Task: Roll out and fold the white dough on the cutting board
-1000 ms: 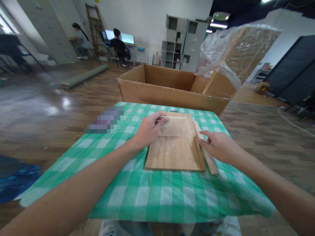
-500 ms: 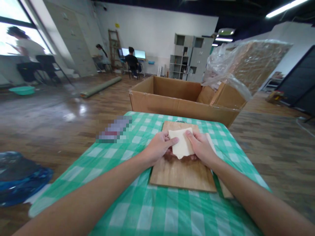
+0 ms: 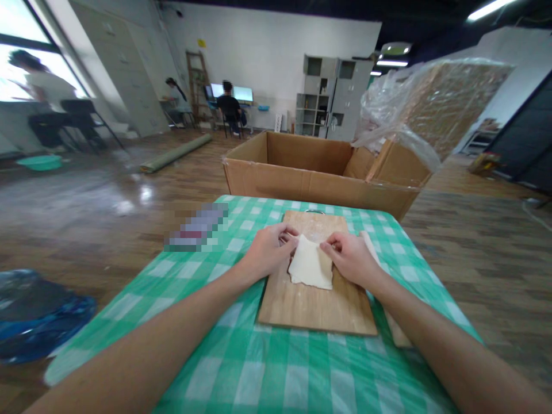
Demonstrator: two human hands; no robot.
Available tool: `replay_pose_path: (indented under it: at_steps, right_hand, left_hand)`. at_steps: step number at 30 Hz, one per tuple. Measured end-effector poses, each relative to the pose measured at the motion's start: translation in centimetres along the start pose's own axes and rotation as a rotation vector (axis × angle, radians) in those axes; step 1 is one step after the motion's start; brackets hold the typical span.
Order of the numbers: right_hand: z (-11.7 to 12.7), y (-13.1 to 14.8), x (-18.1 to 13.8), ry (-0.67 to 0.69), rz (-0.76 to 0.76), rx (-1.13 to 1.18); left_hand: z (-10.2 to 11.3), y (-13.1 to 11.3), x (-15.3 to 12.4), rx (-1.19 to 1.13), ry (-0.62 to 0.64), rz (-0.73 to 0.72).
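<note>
1. Head view: left hand (image 3: 271,250) is closed, fingertips pinching the upper-left corner of the dough sheet (image 3: 310,269). Right hand (image 3: 351,259) is closed the same way on the upper-right corner.
2. Dough sheet is mid-frame on the upper half of the wooden cutting board (image 3: 317,307). Its lower edge lies flat on the wood and its top edge is slightly raised between the two pinches.
3. Risk (judgement): the sheet looks thin and soft. Pulling the corners apart or lifting unevenly could stretch or tear it at the pinch points.
4. Risk: only a light flour dusting shows on the board, so the underside may stick and rip if peeled fast.
5. Risk: the rolling pin (image 3: 399,336) lies just beside the board's right edge, mostly hidden under the right forearm. A forearm nudge could roll it toward the tabletop's right edge.
6. Edges: the board sits on a green checked tablecloth (image 3: 241,368). The tabletop's far edge is close behind the board, with an open cardboard box (image 3: 302,181) just beyond. A plastic-wrapped bundle (image 3: 435,103) is at upper right.
7. Room: bare wood shows below the dough, and a wide run of cloth at left and lower frame. It is tight at right by the rolling pin and at the top by the box.
</note>
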State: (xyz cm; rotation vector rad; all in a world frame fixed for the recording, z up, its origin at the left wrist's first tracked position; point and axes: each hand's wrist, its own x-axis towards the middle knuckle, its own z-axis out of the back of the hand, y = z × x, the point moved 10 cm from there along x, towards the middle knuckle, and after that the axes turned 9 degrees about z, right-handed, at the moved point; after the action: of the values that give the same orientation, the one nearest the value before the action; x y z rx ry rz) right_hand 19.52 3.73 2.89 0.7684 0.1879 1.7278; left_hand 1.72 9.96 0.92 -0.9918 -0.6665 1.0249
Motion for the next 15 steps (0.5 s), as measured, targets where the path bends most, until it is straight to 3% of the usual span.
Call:
replay_pose_path:
  at_steps: [7, 12, 15]
  right_hand:
    - [-0.4, 0.7, -0.1, 0.018, 0.08, 0.061]
    - [-0.4, 0.5, 0.0, 0.028, 0.074, -0.078]
    - [1.6, -0.6, 0.6, 0.011, 0.042, -0.23]
  left_hand:
    - [-0.3, -1.1, -0.4, 0.165, 0.037, -0.123]
    - [-0.4, -1.7, -0.7, 0.391, -0.023, -0.193]
    - [-0.3, -2.2, -1.0, 0.449, -0.076, -0.266]
